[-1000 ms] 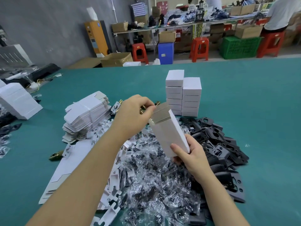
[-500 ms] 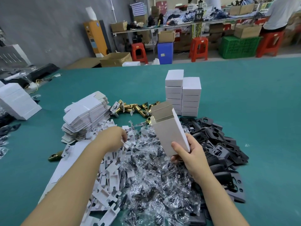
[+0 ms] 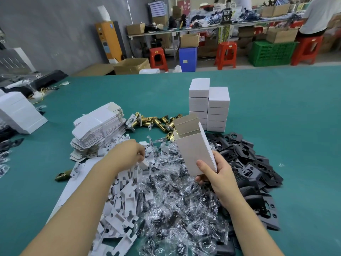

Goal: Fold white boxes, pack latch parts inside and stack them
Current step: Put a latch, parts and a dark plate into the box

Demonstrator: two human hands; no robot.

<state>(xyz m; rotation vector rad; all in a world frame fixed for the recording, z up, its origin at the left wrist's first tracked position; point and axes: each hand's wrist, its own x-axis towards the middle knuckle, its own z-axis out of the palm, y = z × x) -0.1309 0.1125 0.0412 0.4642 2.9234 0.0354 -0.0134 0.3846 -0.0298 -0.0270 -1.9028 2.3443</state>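
- Right hand (image 3: 219,174) grips the white box (image 3: 195,152) by its lower end, thumb across the front; box is held tilted above the pile, open top flaps facing away.
- Left hand (image 3: 129,154) is down on the white card inserts (image 3: 125,196), fingers curled and pinching one small insert.
- Judgement: lift one insert only, check none cling beneath, and keep the box mouth open and steady for loading.
- Bagged screw packets (image 3: 175,200) lie touching the inserts; snagging a packet is likely.
- Brass latches (image 3: 153,121) sit beyond, black plates (image 3: 249,163) right, flat box blanks (image 3: 97,128) left.
- Finished stacks (image 3: 209,108) stand behind, near the raised box; a careless swing risks toppling them.
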